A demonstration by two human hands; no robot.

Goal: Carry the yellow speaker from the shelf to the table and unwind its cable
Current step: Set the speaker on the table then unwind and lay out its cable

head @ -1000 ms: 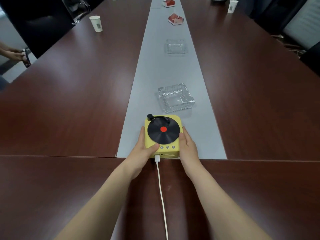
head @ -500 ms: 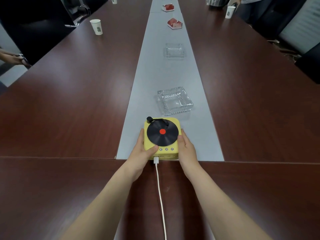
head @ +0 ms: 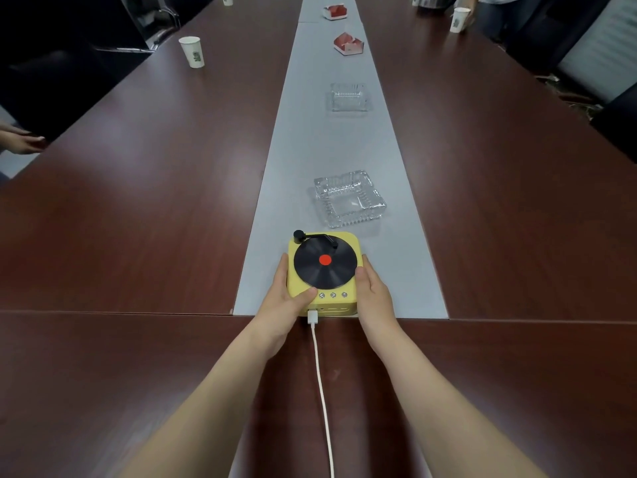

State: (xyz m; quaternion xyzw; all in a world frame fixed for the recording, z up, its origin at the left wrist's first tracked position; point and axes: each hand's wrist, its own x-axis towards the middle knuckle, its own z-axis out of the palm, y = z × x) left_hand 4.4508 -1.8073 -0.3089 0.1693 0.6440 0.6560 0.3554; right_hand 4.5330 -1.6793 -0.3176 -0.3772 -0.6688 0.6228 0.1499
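The yellow speaker (head: 324, 270), shaped like a small record player with a black disc and red centre, rests on the grey strip of the long brown table (head: 138, 219). My left hand (head: 286, 301) grips its left side, thumb on the top near corner. My right hand (head: 374, 293) grips its right side. A white cable (head: 322, 391) is plugged into the speaker's near face and runs straight back toward me, out of the bottom of the view.
A clear glass ashtray (head: 350, 198) sits just beyond the speaker, a second one (head: 349, 97) farther along the strip. Red-and-white boxes (head: 349, 44) lie beyond. Paper cups (head: 193, 51) stand at far left and far right. Another person's hand (head: 20, 141) is at the left edge.
Both hands and the speaker have stayed in the same spot on the table. The camera has tilted slightly, and a person holding a cup has come into view at the far right.
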